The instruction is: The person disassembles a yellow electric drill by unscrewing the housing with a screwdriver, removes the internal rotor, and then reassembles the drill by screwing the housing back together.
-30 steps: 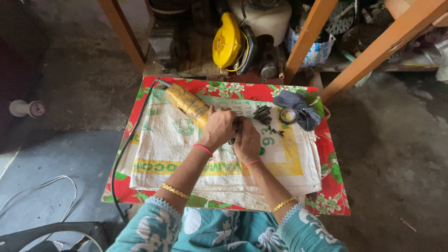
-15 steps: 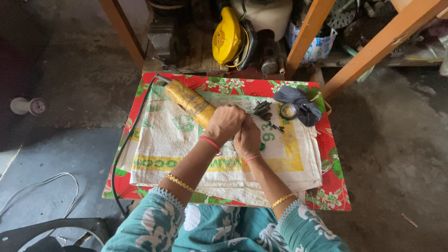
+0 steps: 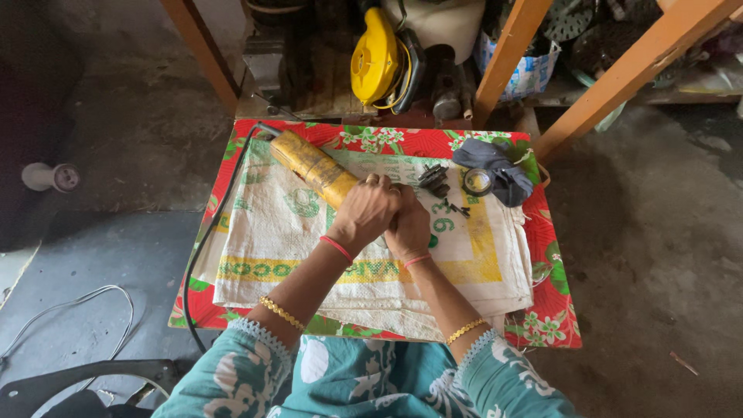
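A yellow power tool [image 3: 311, 165] lies on a white woven sack [image 3: 279, 232] spread over a small table. My left hand [image 3: 365, 213] grips the tool's front end. My right hand [image 3: 410, 226] is pressed against the left one, closed around the same end; what its fingers hold is hidden. A black cord [image 3: 203, 248] runs from the tool's rear down the table's left side. Small dark metal parts [image 3: 435, 179] lie just beyond my hands.
A red floral cloth [image 3: 551, 310] covers the table. A roll of tape [image 3: 477, 182] sits on a dark rag [image 3: 499, 164] at the far right. Behind the table are orange wooden legs [image 3: 507, 54] and a yellow machine [image 3: 374, 58]. A white cable [image 3: 70, 310] lies on the floor.
My hands stay clasped on the tool's front end, shifting only slightly. The tool has not moved on the sack.
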`<state>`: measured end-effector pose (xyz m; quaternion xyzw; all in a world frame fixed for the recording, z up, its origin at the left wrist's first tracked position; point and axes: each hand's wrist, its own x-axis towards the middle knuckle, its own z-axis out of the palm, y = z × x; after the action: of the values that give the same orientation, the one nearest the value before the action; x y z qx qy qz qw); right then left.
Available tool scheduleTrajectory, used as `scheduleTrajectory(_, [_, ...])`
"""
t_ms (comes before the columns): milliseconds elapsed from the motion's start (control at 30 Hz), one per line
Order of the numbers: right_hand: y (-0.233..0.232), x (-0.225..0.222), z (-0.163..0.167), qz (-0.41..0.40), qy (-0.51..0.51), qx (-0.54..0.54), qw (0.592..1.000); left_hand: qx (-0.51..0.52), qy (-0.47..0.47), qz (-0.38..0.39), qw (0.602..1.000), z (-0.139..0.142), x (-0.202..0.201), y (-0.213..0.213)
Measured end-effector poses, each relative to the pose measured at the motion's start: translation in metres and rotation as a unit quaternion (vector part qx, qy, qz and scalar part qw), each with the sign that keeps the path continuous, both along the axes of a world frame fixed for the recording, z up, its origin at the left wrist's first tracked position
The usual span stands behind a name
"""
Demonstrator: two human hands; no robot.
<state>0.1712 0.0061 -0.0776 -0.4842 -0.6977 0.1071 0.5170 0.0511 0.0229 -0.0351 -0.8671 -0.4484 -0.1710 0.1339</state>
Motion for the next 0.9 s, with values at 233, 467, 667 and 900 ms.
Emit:
scheduleTrajectory(233, [0.0, 0.002, -0.002, 0.005, -0.037, 0.05, 0.998, -0.048, 0.034, 0.004, 0.998, -0.004, 0.007, 0.013])
scheduleTrajectory(467, [-0.001, 0.0, -0.002, 0.0, -0.008, 0.009, 1.0, 0.038, 0.053, 0.007, 0.998, 0.0, 0.004, 0.004])
scheduleTrajectory(667, [0.0, 0.0, 0.0, 0.004, -0.014, -0.005, 1.0, 0.066, 0.028, -0.015, 0.997, 0.009, 0.0, -0.001])
scheduleTrajectory(900, [0.0, -0.002, -0.005, -0.004, -0.027, 0.024, 0.999, -0.032, -0.016, -0.023, 0.999, 0.014, -0.011, -0.001])
